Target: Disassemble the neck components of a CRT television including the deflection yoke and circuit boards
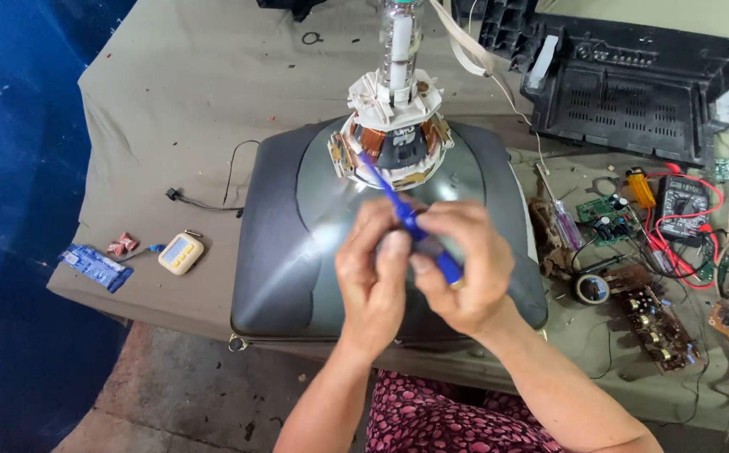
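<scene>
The screwdriver (411,225) is blue; the picture tube (297,252) is dark grey with copper-brown coils (373,138) in a white yoke. An olive-drab cloth covers the counter (171,101). At right lie a black plastic casing (633,84), red wires (675,243) and a green circuit board (604,214); at left, a pale yellow gadget (182,252)

I had both forearms bare and reaching up from the near edge of the table, converging at the middle. My left hand (370,268) was curled, fingers bent inward, thumb pressed toward the right hand (463,270). The right hand's fingers were closed tight, knuckles up, the two hands touching at the fingertips.
</scene>
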